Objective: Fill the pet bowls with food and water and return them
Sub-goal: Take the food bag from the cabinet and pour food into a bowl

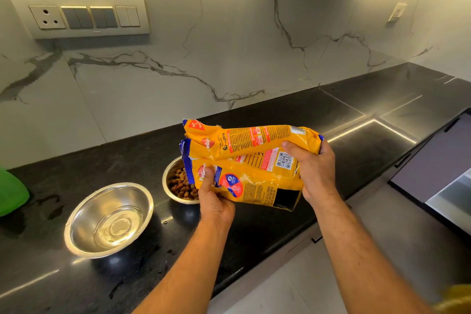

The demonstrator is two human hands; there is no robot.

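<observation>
A yellow pet food bag (254, 160) lies on its side above the black counter, its open blue-edged mouth pointing left over a steel bowl (169, 173) that holds brown kibble (182, 183). My left hand (212, 194) grips the bag's lower front near the mouth. My right hand (314, 168) holds the bag's bottom end at the right. The bag and my left hand hide the right part of the kibble bowl. A second steel bowl (79, 234), with clear water in it, stands to the left on the counter.
The black counter (356, 115) runs along a marble wall with a switch panel (84, 15). Water drops and wet patches lie around the water bowl. A green object (11, 191) sits at the left edge. A dark appliance (438, 160) stands lower right, beyond the counter's front edge.
</observation>
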